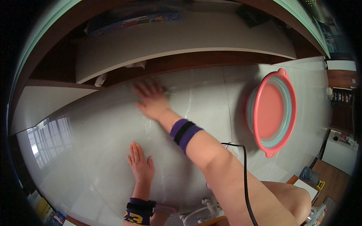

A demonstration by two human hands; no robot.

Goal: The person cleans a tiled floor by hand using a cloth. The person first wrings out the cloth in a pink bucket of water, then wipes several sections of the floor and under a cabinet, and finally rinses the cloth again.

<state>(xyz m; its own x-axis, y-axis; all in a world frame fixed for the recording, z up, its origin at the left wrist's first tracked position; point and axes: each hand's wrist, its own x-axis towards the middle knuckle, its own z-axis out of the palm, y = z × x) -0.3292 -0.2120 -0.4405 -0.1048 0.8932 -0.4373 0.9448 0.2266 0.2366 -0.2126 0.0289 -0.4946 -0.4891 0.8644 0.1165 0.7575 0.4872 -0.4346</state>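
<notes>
My right hand [152, 103] reaches forward, palm down, over the pale glossy tile floor [107, 135]. Motion blurs its spread fingers, which lie close to the bottom edge of a brown cabinet [198, 60]. A faint greenish patch [169, 94] shows beside that hand, too blurred to name. My left hand [140, 166] is nearer my body, back upward and thumb apart, with nothing visible in it. It is nearest the bare tiles. Each wrist wears a band: a purple and black one [185, 134] on the right, a dark one with yellow figures [138, 211] on the left.
A pink and pale blue collapsible basin [270, 111] stands on the floor at right. The cabinet's light shelf [183, 38] overhangs the far floor. A black cable [245, 175] passes across my right arm. A small white-topped stool [305, 189] and dark bin [309, 176] are at lower right.
</notes>
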